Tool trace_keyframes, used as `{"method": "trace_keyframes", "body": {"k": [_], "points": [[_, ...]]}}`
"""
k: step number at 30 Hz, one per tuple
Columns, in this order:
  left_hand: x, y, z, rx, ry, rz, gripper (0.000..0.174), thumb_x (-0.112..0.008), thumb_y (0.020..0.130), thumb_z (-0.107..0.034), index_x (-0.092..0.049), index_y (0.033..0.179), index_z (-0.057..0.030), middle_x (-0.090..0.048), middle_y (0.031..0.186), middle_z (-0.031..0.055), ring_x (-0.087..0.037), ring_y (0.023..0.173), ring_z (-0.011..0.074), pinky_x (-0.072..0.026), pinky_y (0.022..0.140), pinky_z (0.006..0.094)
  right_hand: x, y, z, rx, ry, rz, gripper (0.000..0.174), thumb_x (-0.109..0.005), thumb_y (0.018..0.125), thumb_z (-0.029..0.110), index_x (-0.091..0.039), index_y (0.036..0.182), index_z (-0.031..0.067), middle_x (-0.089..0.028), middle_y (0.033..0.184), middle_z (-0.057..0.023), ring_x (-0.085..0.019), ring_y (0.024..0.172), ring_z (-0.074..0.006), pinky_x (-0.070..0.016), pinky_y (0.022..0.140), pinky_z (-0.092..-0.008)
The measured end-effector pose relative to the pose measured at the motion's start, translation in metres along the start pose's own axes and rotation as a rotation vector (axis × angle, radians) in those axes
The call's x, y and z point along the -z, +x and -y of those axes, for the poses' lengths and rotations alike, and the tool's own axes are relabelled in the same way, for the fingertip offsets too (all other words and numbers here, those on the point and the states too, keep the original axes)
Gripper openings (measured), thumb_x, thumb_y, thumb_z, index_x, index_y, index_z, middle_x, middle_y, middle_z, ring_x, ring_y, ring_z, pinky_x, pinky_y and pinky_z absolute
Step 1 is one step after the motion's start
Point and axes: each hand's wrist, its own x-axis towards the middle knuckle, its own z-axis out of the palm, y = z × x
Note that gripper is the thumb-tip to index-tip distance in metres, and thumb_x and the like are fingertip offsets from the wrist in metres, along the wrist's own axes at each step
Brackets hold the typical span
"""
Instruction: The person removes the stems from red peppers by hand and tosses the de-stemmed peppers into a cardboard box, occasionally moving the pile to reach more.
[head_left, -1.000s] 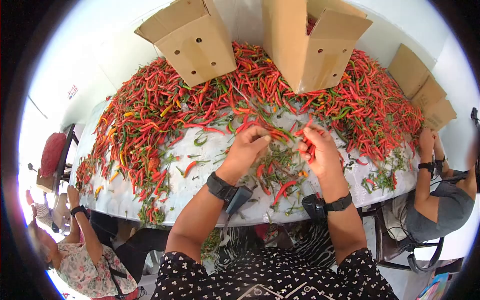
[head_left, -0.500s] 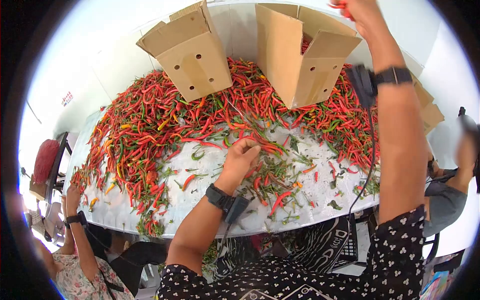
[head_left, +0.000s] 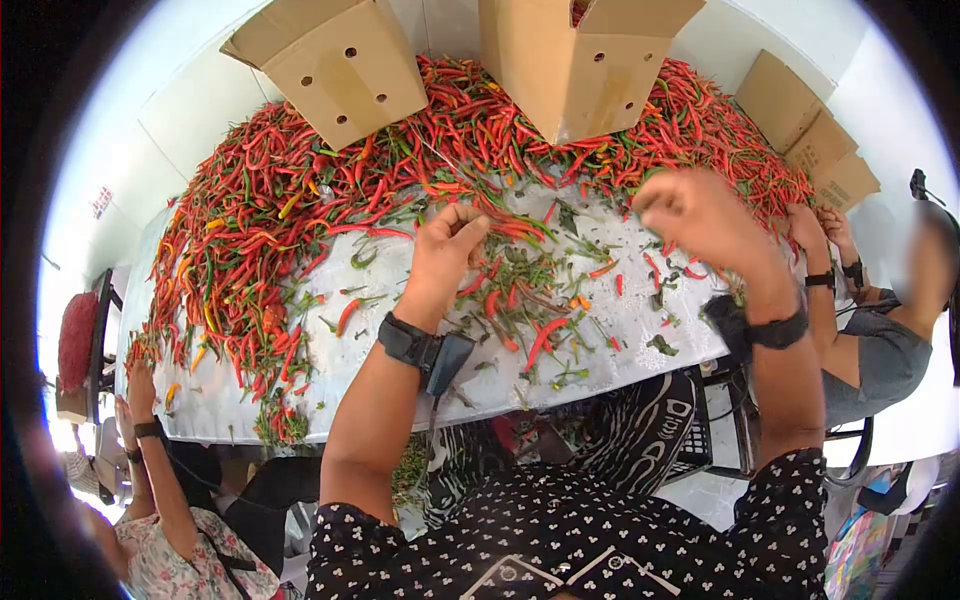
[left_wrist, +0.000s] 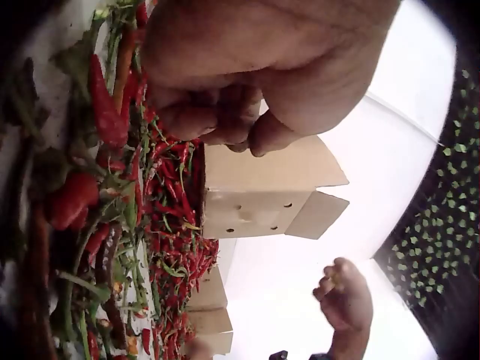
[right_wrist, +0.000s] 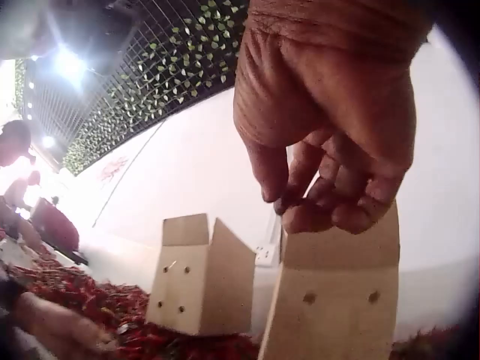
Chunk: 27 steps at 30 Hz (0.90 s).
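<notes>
Over mid-table (head_left: 215,405), my left hand (head_left: 445,255) hangs just above the stem litter (head_left: 555,270): thumb and forefinger together, other fingers curled, nothing visible between them. Right hand (head_left: 690,215) is up beside the heap's right half. Blurred from the head; the right wrist view has its fingers loosely bent, no chili in them that I can see.

Chilies: main heap (head_left: 260,190) arcs round the far side, loose chilies (head_left: 543,343) lie among stems right in front of me. Guess: the thin-covered strip makes single pods easy to pick.

Left carton (head_left: 345,75) and right carton (head_left: 615,85) stand in the heap, flaps up, probably to keep the openings within arm's reach. Heap round the bases likely stops them sliding. Right one shows red inside.

Surface: pale, curved edge, leaf bits all over. Room: white wall (head_left: 200,140) behind, leafy mesh (right_wrist: 195,49) up high, opened-out cardboard (head_left: 825,140) at right, one person (head_left: 880,355) on my right, another person (head_left: 185,535) on my left.
</notes>
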Motion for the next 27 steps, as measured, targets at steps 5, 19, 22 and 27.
{"method": "trace_keyframes", "body": {"k": [5,19,22,27], "points": [[-0.001,0.0,0.0,0.016,0.015,-0.02,0.007,-0.053,0.086,-0.011,-0.053,0.082,-0.0062,-0.048,0.064,-0.0029,-0.042,0.054,0.0049,-0.0342,0.049,0.0199,-0.065,-0.005,-0.04,0.059,-0.223,0.11,0.019,-0.061,0.068,0.01,-0.063,0.087,0.0048,-0.06,0.073,-0.0168,-0.059,0.069,-0.0322,-0.0461,0.061,-0.0394],[-0.001,0.0,-0.002,-0.012,0.088,0.012,0.007,-0.059,0.081,-0.01,-0.054,0.083,-0.0068,-0.047,0.063,-0.0043,-0.04,0.053,0.004,-0.0327,0.05,0.0198,-0.104,0.005,-0.057,0.065,-0.328,0.189,0.015,-0.063,0.067,0.015,-0.06,0.073,0.0015,-0.058,0.076,-0.0196,-0.057,0.077,-0.0373,-0.0449,0.067,-0.0452],[0.002,0.002,0.003,-0.066,0.158,-0.022,0.007,-0.06,0.081,-0.01,-0.054,0.084,-0.0067,-0.047,0.064,-0.0041,-0.04,0.054,0.0042,-0.033,0.05,0.02,-0.108,0.006,-0.062,0.072,-0.294,0.119,0.015,-0.063,0.066,0.014,-0.06,0.071,0.0004,-0.058,0.075,-0.0201,-0.057,0.075,-0.0381,-0.0446,0.066,-0.0457],[0.002,0.003,0.003,-0.072,0.192,0.018,0.007,-0.058,0.083,-0.011,-0.054,0.085,-0.0058,-0.047,0.065,-0.0037,-0.041,0.055,0.0047,-0.0338,0.051,0.0202,-0.102,0.013,-0.042,-0.013,-0.161,0.18,0.015,-0.062,0.066,0.013,-0.06,0.069,-0.0017,-0.06,0.072,-0.0212,-0.058,0.07,-0.0373,-0.0455,0.063,-0.0421]]}}
